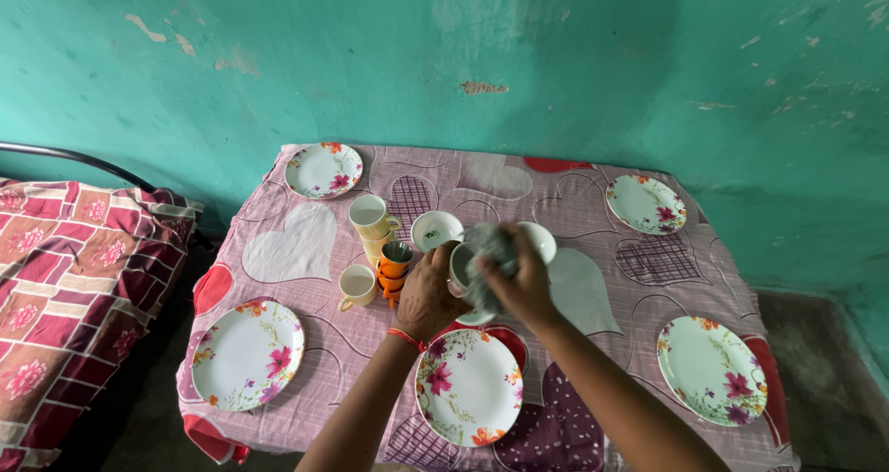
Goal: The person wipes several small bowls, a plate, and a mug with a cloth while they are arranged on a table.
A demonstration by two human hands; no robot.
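While left hand point(428, 298) grips cup point(460, 266), right hand point(521, 285) seemingly wiping

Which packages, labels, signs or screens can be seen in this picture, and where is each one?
None show: the table bears only flowered plates, cups and bowls; the left hand holds a cup that the right hand wipes with a grey cloth.

Five floral plates are laid out: at eleven o'clock point(324, 169), one o'clock point(646, 203), eight o'clock point(247, 353), six o'clock point(469, 386) and four o'clock point(712, 369). Two cream mugs point(369, 216) point(356, 285) stand left of centre, beside one stack of orange cups point(394, 266). White bowls point(435, 230) number perhaps three; the hands hide part.
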